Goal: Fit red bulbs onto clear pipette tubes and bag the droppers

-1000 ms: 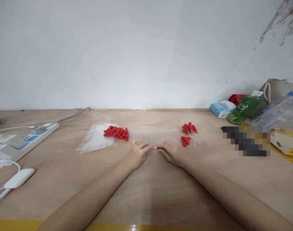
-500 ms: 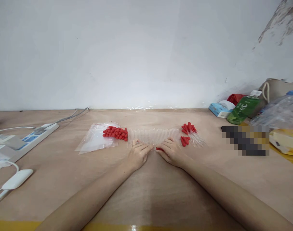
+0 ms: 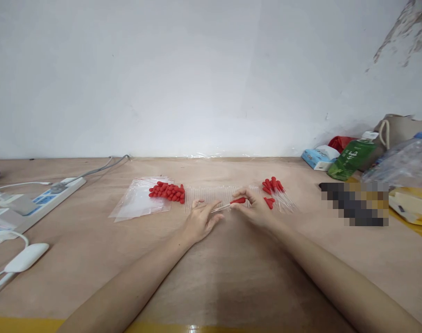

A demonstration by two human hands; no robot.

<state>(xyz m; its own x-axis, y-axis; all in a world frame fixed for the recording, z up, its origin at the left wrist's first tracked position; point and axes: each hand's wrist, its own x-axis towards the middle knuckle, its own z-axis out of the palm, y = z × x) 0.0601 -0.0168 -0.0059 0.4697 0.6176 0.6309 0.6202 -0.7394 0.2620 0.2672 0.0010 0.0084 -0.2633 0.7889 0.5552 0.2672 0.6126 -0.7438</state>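
Observation:
Between the thumb and fingers of my right hand (image 3: 254,209) is a glass dropper with a red rubber bulb (image 3: 238,200), its thin tube pointing left. My left hand (image 3: 200,222) is beside the tube's far end, thumb and forefinger spread apart. Behind both hands lies a row of clear glass tubes (image 3: 211,193). Several finished-looking droppers with red bulbs (image 3: 274,185) are fanned out to the right, and a few loose red bulbs (image 3: 269,202) lie just in front of them. A larger pile of red bulbs (image 3: 166,191) rests at the left.
Clear plastic bags (image 3: 134,203) lie under and beside the left pile. A power strip (image 3: 47,201) with cables stands far left. At the right are a tissue pack (image 3: 317,159), a green bottle (image 3: 351,159), a blurred dark object (image 3: 353,203) and plastic packaging (image 3: 401,162).
My hands were close together over a red bulb; now they are apart. My left fingers have opened, and my right hand has lifted the dropper into view.

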